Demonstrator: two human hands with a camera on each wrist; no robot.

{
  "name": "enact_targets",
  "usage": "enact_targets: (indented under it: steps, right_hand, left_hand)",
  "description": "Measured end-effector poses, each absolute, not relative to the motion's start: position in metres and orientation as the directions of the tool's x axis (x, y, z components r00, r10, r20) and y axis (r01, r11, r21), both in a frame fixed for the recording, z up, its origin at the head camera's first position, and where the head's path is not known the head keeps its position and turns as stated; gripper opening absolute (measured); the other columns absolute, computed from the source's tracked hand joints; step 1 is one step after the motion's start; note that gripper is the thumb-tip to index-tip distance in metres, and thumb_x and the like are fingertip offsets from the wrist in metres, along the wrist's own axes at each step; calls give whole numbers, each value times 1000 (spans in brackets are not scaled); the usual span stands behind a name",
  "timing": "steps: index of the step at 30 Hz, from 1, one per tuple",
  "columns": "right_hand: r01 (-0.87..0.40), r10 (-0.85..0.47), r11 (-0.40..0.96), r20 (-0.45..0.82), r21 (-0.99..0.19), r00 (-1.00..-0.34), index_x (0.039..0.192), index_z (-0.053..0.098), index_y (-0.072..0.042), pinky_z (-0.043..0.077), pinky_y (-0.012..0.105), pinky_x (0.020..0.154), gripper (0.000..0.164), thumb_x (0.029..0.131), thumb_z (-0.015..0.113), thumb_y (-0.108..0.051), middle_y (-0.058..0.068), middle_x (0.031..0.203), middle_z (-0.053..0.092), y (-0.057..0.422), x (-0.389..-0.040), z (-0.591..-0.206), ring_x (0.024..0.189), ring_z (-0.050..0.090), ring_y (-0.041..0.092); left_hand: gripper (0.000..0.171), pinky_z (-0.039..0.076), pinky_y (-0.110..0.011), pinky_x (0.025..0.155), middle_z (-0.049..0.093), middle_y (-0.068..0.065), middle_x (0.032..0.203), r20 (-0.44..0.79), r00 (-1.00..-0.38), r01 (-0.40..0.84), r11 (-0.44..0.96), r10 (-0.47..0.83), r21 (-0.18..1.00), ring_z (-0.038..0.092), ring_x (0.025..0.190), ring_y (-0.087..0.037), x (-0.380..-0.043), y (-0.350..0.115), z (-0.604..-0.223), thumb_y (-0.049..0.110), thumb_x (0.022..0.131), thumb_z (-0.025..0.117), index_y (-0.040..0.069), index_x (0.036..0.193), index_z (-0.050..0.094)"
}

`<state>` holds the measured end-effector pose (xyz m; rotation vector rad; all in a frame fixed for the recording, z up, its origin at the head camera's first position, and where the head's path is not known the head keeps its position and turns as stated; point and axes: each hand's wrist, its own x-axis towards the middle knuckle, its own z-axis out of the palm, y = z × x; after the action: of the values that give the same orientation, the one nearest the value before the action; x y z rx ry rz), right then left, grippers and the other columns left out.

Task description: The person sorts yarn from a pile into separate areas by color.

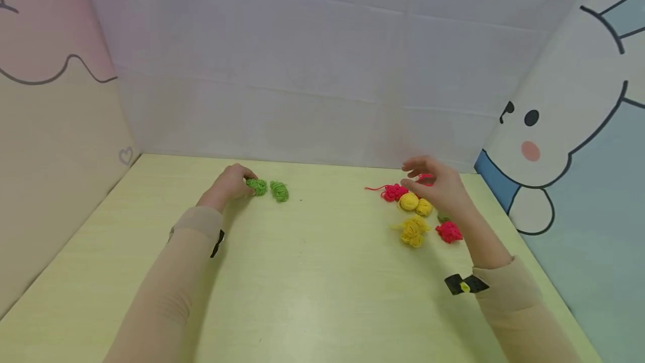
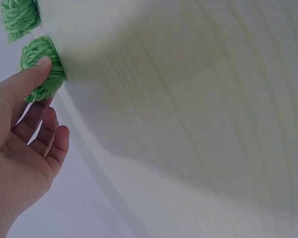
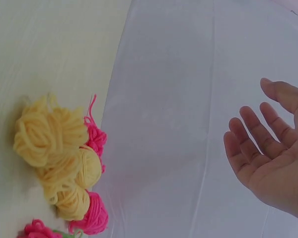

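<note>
On the far left of the table, my left hand (image 1: 229, 185) pinches a small green yarn ball (image 2: 34, 48) between thumb and fingers. A second green yarn ball (image 1: 279, 191) lies just to its right. My right hand (image 1: 443, 186) is held over the yarn group at the far right, fingers spread and gripping nothing. Beneath and beside it are two yellow yarn balls (image 1: 409, 202), a looser yellow yarn bundle (image 1: 413, 231) and a pink yarn bundle (image 1: 393, 193) with a loose tail. Another pink yarn ball (image 3: 95, 215) shows in the right wrist view, mostly hidden by the hand in the head view.
Nearer the right edge lies a pink-red yarn bundle (image 1: 449, 232) with a bit of green beside it. A pale wall sheet (image 1: 322, 71) rises behind the light wooden table (image 1: 302, 284). Printed cartoon panels (image 1: 569, 128) stand at both sides.
</note>
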<state>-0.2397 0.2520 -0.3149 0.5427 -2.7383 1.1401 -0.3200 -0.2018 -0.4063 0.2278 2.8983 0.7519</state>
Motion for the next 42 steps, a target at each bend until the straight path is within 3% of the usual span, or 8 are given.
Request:
enact_targets:
  steps: [7, 16, 22, 25, 29, 42]
  right_hand:
    - [-345, -204, 667, 284, -660, -937, 128, 52, -7, 42, 4, 79, 44, 92, 62, -30, 14, 124, 57, 282, -230, -316, 111, 54, 31]
    - [-255, -82, 717, 285, -649, -955, 131, 51, -8, 40, 4, 79, 49, 91, 62, -35, 9, 124, 55, 318, -227, -332, 110, 51, 24]
    - [-180, -12, 722, 248, -668, -969, 131, 50, -8, 42, 13, 82, 53, 90, 61, -41, 10, 124, 54, 331, -227, -342, 112, 51, 26]
    - [-151, 4, 725, 224, -672, -975, 131, 49, -7, 47, 29, 90, 55, 90, 60, -43, 13, 126, 53, 336, -228, -347, 114, 50, 29]
    - [-141, 2, 725, 207, -674, -978, 132, 47, -5, 43, 52, 96, 57, 90, 60, -42, 18, 130, 51, 342, -231, -356, 116, 48, 33]
    - [-70, 8, 736, 113, -673, -994, 138, 43, -2, 43, 57, 93, 67, 90, 60, -45, 26, 135, 46, 356, -241, -380, 122, 44, 43]
  left_hand:
    - [39, 38, -50, 103, 58, -23, 125, -100, -978, 110, 857, 184, 504, 48, 120, -40, -318, -201, -404, 5, 81, 72, -1, 118, 63]
    - [39, 37, -51, 103, 57, -23, 126, -113, -977, 103, 860, 183, 500, 48, 121, -40, -318, -200, -403, 6, 82, 71, -1, 120, 63]
    - [41, 37, -51, 103, 57, -22, 127, -121, -977, 96, 864, 177, 494, 48, 121, -40, -320, -201, -405, 6, 82, 72, -1, 121, 62]
    - [41, 37, -51, 103, 57, -22, 127, -119, -977, 98, 867, 177, 489, 48, 121, -40, -320, -201, -405, 7, 82, 72, -1, 121, 62]
    - [41, 38, -51, 103, 56, -23, 127, -121, -977, 95, 867, 176, 489, 48, 121, -40, -319, -201, -404, 6, 82, 72, -1, 121, 62]
    - [41, 38, -51, 102, 56, -23, 127, -126, -977, 91, 868, 173, 488, 48, 121, -40, -318, -199, -402, 7, 82, 72, -1, 121, 61]
